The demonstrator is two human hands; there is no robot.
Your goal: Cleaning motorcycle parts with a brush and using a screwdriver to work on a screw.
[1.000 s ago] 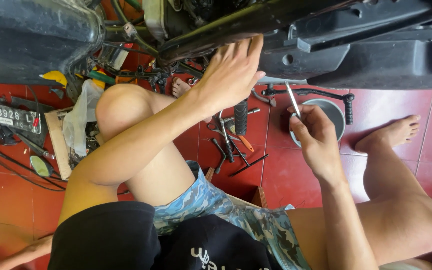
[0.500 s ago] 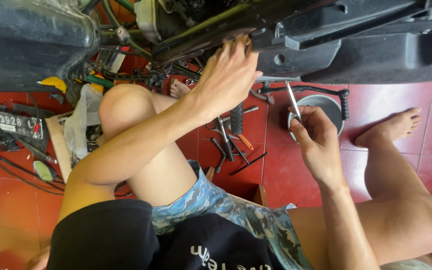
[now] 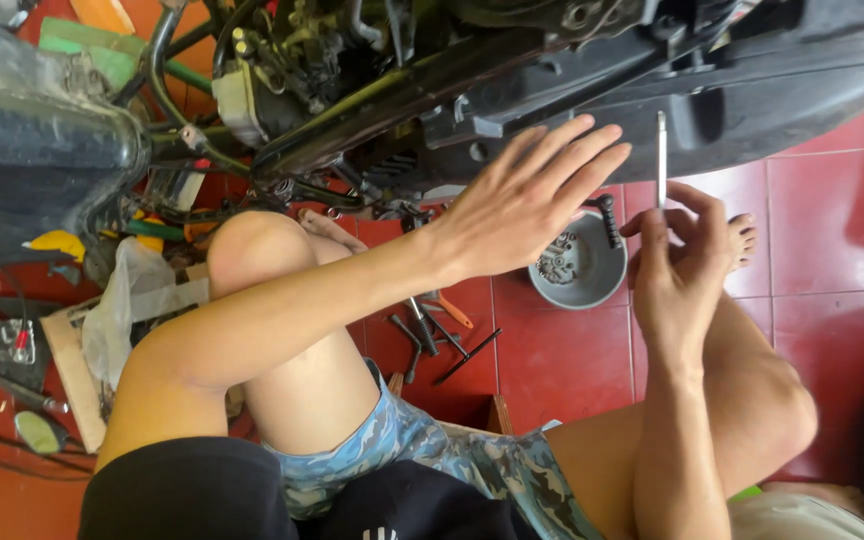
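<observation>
You are sitting on a red tiled floor [image 3: 812, 270] under a stripped motorbike [image 3: 512, 80], its black underside just above your hands. Your left hand [image 3: 522, 205] is released, fingers spread, close to that underside. A grey bowl [image 3: 602, 285] of small parts sits below. Your right hand [image 3: 687, 270] pinches a thin metal rod [image 3: 661, 155], upright. It looks stiff, light and slick; grip low, near its base.

Single head-worn view, looking steeply down, close over the lap. Left hand [image 3: 522, 205] and right hand [image 3: 677, 275] mid-frame; motorcycle underside [image 3: 752, 90] just beyond them.
</observation>
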